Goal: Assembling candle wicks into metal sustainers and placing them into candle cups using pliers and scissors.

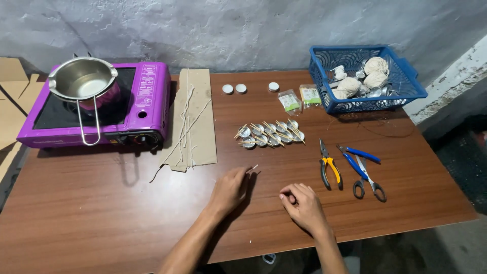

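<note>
Your left hand (231,189) lies on the brown table (101,213) with its fingers drawn together around a small pale stick (252,168), whose tip pokes out past the fingertips. Your right hand (303,205) rests close beside it, fingers curled loosely inward; you cannot tell whether it holds anything.

Just beyond your hands sits a cluster of small metal cups (270,134) with thin sticks laid across them. To the right of your right hand lie yellow-handled pliers (328,167), blue-handled pliers (357,157) and scissors (369,180), side by side.

Farther back are three little round tins (241,88), two small clear packets (299,98) and a blue basket (406,86) holding balls of pale string. At left, lengths of string lie on a cardboard sheet (200,127), beside a purple portable stove (147,106) carrying a steel pot (81,78).
</note>
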